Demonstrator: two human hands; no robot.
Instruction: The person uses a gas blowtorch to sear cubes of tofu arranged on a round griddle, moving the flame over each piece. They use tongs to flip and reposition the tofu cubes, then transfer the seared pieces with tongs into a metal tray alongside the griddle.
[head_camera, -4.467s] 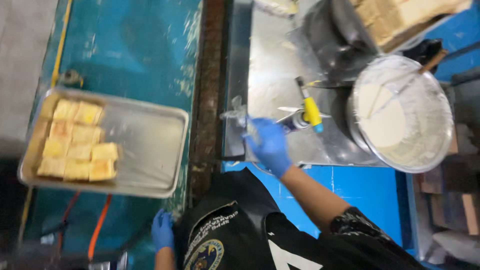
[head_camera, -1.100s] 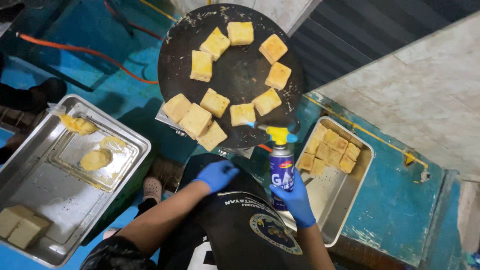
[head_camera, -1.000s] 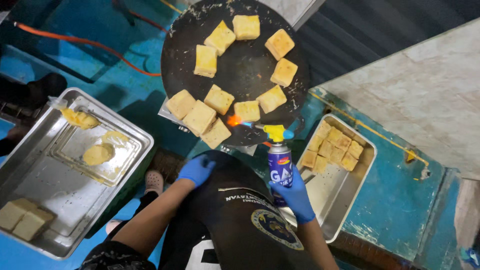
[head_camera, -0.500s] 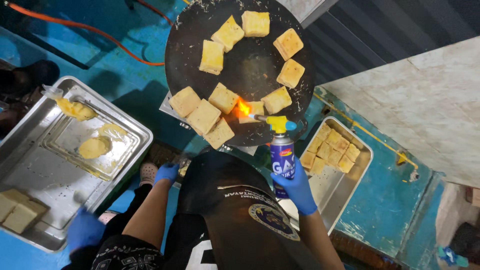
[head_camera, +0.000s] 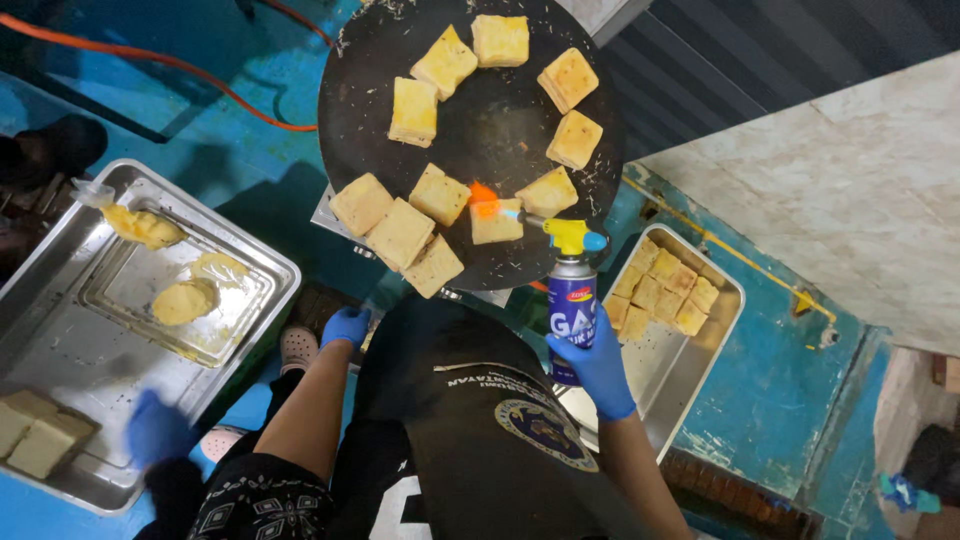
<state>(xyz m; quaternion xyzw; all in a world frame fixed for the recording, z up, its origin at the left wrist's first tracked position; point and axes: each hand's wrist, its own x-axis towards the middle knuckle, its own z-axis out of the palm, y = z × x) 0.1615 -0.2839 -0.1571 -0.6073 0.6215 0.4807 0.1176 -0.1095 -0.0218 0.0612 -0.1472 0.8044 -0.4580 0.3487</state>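
Blue rubber gloves cover both hands of the person at the bottom centre of the frame. The right hand is wrapped tight around a blue gas can with a yellow torch head, held upright just below the round black griddle in the upper middle. A small orange flame licks a toast square near the griddle's lower rim. Ten more golden squares lie about the plate, some touching at lower left, the others spaced along the right and top.

The left hand sits with its fingers curled down at the griddle's lower left edge; whether it grips anything cannot be told. A blurred blue glove shows further left, over the big steel tray that fills the lower left of the frame. A smaller tray with yellow lumps rests inside it, and pale blocks lie at its near corner.

Right of the can, a steel pan holds cut squares packed at its far end. An orange hose crosses the blue surface at upper left. The can stands in the narrow gap between griddle and pan.
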